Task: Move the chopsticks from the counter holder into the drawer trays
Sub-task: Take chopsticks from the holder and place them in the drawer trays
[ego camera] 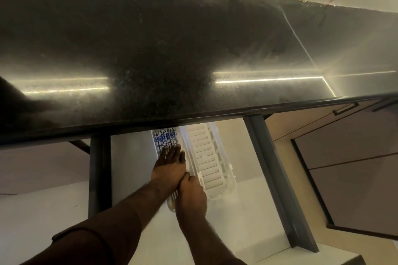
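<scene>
Two white trays [206, 157] in open drawer [133, 157], dark counter [150, 38], flat left hand [170, 165] on chopsticks [167, 136]

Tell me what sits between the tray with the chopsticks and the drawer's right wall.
The head view shows a second white slotted tray, with no chopsticks in it, then bare drawer floor before the right wall.

Two bare forearms enter from the bottom edge, ending in a bare left hand [170, 165] and a bare right hand [190, 194]. Both forearms carry fine hair. The left arm wears a dark brown sleeve [71, 247] ending at a rolled cuff near the elbow. The right arm shows a sliver of dark sleeve at the frame's bottom edge.
</scene>
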